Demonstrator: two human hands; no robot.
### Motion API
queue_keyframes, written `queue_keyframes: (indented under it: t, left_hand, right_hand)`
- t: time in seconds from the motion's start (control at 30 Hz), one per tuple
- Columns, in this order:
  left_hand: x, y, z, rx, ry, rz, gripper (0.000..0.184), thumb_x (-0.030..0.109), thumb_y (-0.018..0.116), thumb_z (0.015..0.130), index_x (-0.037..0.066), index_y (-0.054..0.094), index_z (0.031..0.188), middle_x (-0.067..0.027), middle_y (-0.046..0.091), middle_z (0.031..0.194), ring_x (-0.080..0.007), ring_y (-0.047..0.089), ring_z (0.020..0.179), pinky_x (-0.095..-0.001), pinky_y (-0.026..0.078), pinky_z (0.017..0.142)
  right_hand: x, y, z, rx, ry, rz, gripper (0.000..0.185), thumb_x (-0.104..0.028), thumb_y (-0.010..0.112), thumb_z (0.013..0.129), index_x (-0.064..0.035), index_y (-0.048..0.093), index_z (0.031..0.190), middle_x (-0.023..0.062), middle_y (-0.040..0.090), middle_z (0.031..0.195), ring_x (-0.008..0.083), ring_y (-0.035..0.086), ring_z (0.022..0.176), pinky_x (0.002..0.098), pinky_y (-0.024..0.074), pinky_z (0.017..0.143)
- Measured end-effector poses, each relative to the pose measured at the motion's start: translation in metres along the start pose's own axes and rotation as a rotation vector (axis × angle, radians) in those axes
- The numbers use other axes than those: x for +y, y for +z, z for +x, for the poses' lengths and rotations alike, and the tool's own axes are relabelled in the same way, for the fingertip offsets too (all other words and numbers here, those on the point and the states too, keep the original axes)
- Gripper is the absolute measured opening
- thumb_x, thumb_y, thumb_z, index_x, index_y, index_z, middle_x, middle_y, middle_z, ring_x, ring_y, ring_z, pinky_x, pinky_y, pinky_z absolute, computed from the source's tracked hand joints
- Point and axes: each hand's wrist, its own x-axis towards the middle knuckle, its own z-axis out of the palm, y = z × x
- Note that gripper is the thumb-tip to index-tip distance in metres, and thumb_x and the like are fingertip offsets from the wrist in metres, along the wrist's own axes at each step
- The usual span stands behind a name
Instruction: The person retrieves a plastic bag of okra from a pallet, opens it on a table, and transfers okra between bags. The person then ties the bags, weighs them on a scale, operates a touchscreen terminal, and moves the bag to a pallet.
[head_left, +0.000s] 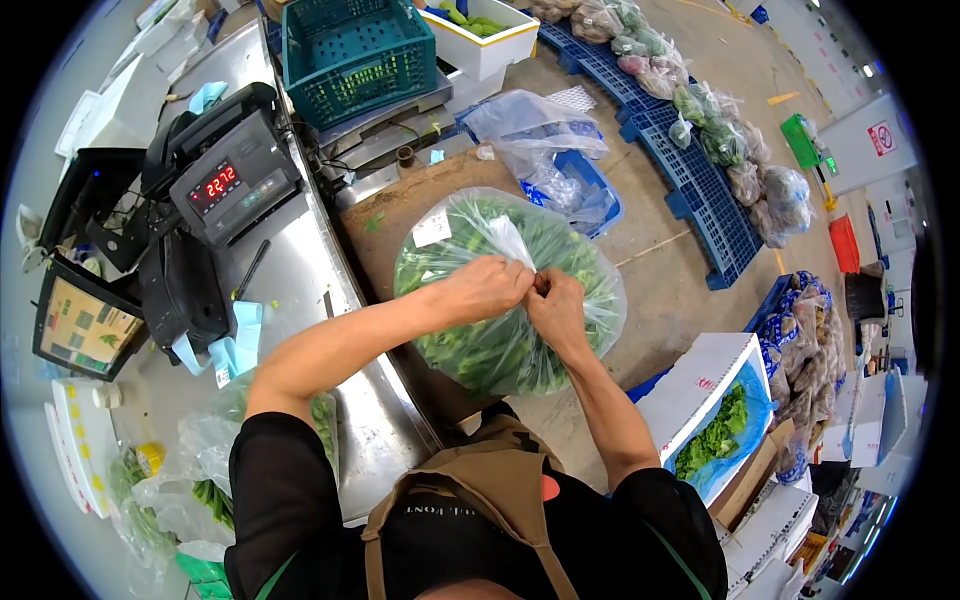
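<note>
Head camera view: a large clear plastic bag (480, 335), packed with leafy greens (470, 358), sits on a brown board (435, 182) beside a steel counter (298, 270). The left hand (490, 287) and right hand (557, 309), close together, both pinch the bag's gathered neck (512, 240). Filling looks done, and at least 1 white label (432, 228) shows on the bag. Closing looks partway: I cannot see a finished knot between the 2 hands.
</note>
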Motion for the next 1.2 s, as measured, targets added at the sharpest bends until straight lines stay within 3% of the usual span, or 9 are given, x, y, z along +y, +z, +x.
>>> queue_keyframes:
  t: [0.2,0.3,0.5,0.7,0.8,0.83,1.0,1.1,1.2]
  left_hand:
    - [0.007,0.008,-0.007,0.222,-0.28,-0.265,0.016,0.007,0.066,0.072,0.001,0.055,0.083,-0.0126,0.056,0.068,-0.0303,0.061,0.062,-0.0396,0.048,0.055]
    - [0.017,-0.004,-0.009,0.23,-0.584,-0.657,0.015,0.002,0.066,0.071,0.002,0.055,0.081,-0.0124,0.056,0.066,-0.0312,0.059,0.06,-0.0392,0.048,0.054]
    - [0.013,0.001,-0.01,0.346,-0.292,-0.442,0.017,0.0,0.066,0.071,0.002,0.056,0.084,-0.0135,0.057,0.069,-0.0319,0.059,0.061,-0.0389,0.047,0.053]
    - [0.013,0.002,-0.014,0.267,-0.279,-0.476,0.017,-0.002,0.065,0.071,0.002,0.057,0.086,-0.0138,0.059,0.073,-0.031,0.061,0.065,-0.0384,0.048,0.055]
    - [0.017,-0.003,-0.009,0.229,-0.362,-0.675,0.019,-0.002,0.064,0.071,0.002,0.059,0.089,-0.0126,0.061,0.075,-0.0302,0.062,0.066,-0.0379,0.049,0.055]
    - [0.022,-0.007,-0.007,0.242,-0.317,-0.624,0.019,-0.001,0.064,0.072,0.003,0.06,0.089,-0.013,0.061,0.076,-0.0311,0.062,0.067,-0.0384,0.049,0.056]
    - [0.019,-0.009,-0.006,0.219,-0.162,-0.299,0.019,-0.001,0.064,0.073,0.002,0.065,0.092,-0.0098,0.063,0.073,-0.0296,0.061,0.063,-0.0353,0.051,0.057]
    - [0.016,-0.01,-0.006,0.32,-0.248,-0.414,0.013,0.002,0.064,0.076,-0.001,0.067,0.089,-0.0077,0.065,0.071,-0.0218,0.062,0.058,-0.0313,0.05,0.054]
    - [-0.001,-0.018,-0.02,0.251,-0.958,-0.849,0.012,0.006,0.064,0.079,-0.002,0.067,0.088,-0.0057,0.066,0.069,-0.0109,0.06,0.057,-0.0267,0.047,0.052]
  right_hand:
    - [-0.002,0.0,0.003,-0.011,-0.006,-0.034,0.015,-0.01,0.063,0.069,0.0037,0.057,0.07,0.0176,0.056,0.057,0.0321,0.057,0.052,0.0386,0.0453,0.053]
    - [-0.002,-0.006,0.003,-0.103,0.044,0.069,0.014,-0.009,0.062,0.07,0.0038,0.058,0.072,0.0174,0.057,0.059,0.0303,0.058,0.053,0.0372,0.0458,0.054]
    - [-0.014,-0.008,-0.008,-0.009,-0.203,0.059,0.012,-0.007,0.062,0.071,0.0033,0.057,0.075,0.0173,0.059,0.063,0.0316,0.06,0.056,0.0384,0.0471,0.054]
    - [0.009,-0.006,0.005,-0.131,-0.277,-0.21,0.009,-0.004,0.058,0.076,0.0047,0.057,0.076,0.0113,0.059,0.064,0.0175,0.052,0.048,0.0321,0.0418,0.047]
    - [0.002,-0.028,0.012,-0.369,0.443,0.453,0.012,-0.006,0.06,0.076,0.0028,0.057,0.069,0.0077,0.053,0.058,0.0161,0.047,0.045,0.0303,0.0366,0.043]
    - [-0.002,-0.031,0.01,-0.357,0.514,0.607,0.014,-0.007,0.058,0.078,0.0016,0.056,0.067,0.0039,0.049,0.061,0.0087,0.04,0.047,0.0259,0.0294,0.041]
    - [-0.014,-0.027,0.008,-0.311,0.591,0.626,0.013,-0.006,0.058,0.078,0.0017,0.056,0.067,0.0044,0.05,0.061,0.0092,0.039,0.046,0.0262,0.0285,0.041]
    - [-0.009,-0.03,0.005,-0.362,0.539,0.629,0.011,-0.005,0.058,0.078,0.0021,0.057,0.07,0.0038,0.049,0.06,0.009,0.04,0.046,0.0262,0.0291,0.041]
    - [0.008,-0.038,-0.008,-0.293,0.411,0.527,0.01,-0.005,0.057,0.079,0.0032,0.059,0.074,0.0028,0.051,0.06,0.0084,0.041,0.047,0.0265,0.0312,0.042]
